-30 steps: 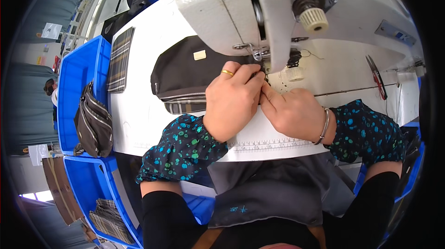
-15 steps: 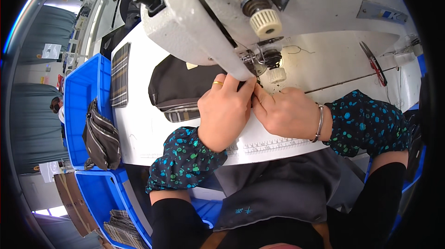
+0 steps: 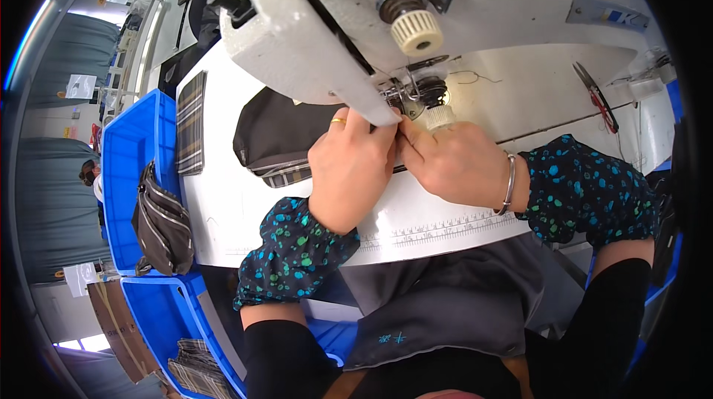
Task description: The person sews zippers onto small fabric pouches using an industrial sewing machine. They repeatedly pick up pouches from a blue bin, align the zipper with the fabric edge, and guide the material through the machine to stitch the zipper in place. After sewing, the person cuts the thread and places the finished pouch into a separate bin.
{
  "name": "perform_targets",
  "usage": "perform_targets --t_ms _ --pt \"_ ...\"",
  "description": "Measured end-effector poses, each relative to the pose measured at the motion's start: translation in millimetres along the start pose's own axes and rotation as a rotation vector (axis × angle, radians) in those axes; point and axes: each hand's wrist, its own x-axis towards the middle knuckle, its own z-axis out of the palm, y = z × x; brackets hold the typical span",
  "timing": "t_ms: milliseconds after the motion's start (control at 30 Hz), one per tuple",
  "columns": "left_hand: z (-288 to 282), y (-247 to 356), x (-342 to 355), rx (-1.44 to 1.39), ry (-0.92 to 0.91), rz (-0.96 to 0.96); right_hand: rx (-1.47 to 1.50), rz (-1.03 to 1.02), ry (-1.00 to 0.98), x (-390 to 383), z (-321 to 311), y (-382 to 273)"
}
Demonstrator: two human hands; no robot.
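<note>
A dark fabric bag piece (image 3: 271,135) with a zip and a plaid strip along its near edge lies on the white sewing table, to the left of my hands. Its right part runs under my left hand (image 3: 353,165), whose closed fingers press and grip it close to the needle area of the sewing machine (image 3: 297,35). The machine's white head hides some of those fingertips. Against them, from the right, my right hand (image 3: 457,165) pinches the edge of the same piece with thumb and forefinger. A narrow dark edge shows between the hands.
Red-handled scissors (image 3: 596,96) lie at the far right. A plaid fabric panel (image 3: 191,124) sits at the table's left edge. Beyond it stand a blue bin (image 3: 122,154) with a dark zipped bag (image 3: 163,224) over its rim and another blue bin (image 3: 148,310) holding plaid pieces.
Both hands have shifted slightly up and left, still close together, and the bag piece has moved a little with them. The pale patch on it is no longer visible.
</note>
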Motion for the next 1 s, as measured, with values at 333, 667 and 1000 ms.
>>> perform_targets --t_ms 333,667,1000 --pt "-7 6 -15 0.041 -0.052 -0.014 0.094 -0.036 0.153 -1 3 -3" --pt "-13 2 -7 0.024 -0.059 0.031 0.132 -0.042 0.119 1 -3 -3" --pt "-11 2 -5 -0.015 -0.139 -0.040 0.104 -0.029 0.087 2 -2 2"
